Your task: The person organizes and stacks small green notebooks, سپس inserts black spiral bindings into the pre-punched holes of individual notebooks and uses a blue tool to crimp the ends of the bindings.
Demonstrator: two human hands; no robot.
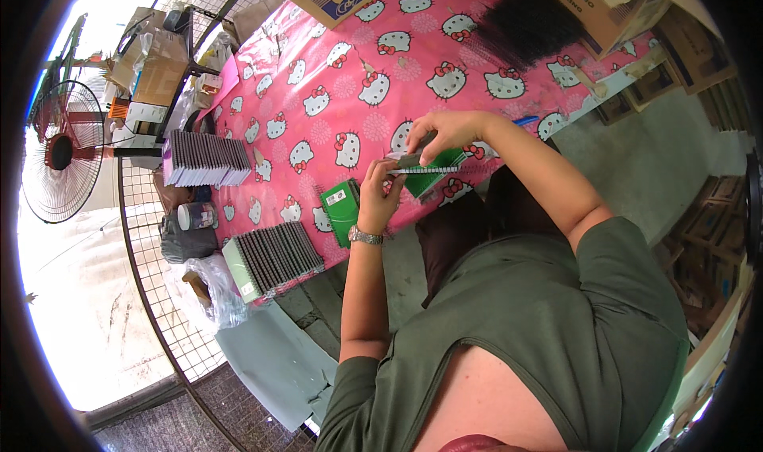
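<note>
A green notebook (pixel 433 178) is held near the table's front edge, with a thin wire coil running along its upper side and past its right end. My left hand (pixel 380 191), with a watch on the wrist, is closed on the left end of the notebook and its coil. From above, the fingers of my right hand (pixel 449 132) bend down and pinch at the coil side. Something dark grey shows between those fingers, too small to make out. Beside my left wrist lies another green spiral notebook (pixel 342 212).
Rows of green spiral notebooks (pixel 274 257) and purple notebooks (pixel 208 159) stand at the table's left. A heap of black wire coils (pixel 531 27) lies far right near an open carton (pixel 608 11). A blue pen (pixel 524 120) lies by my right forearm. A fan (pixel 62 151) stands left.
</note>
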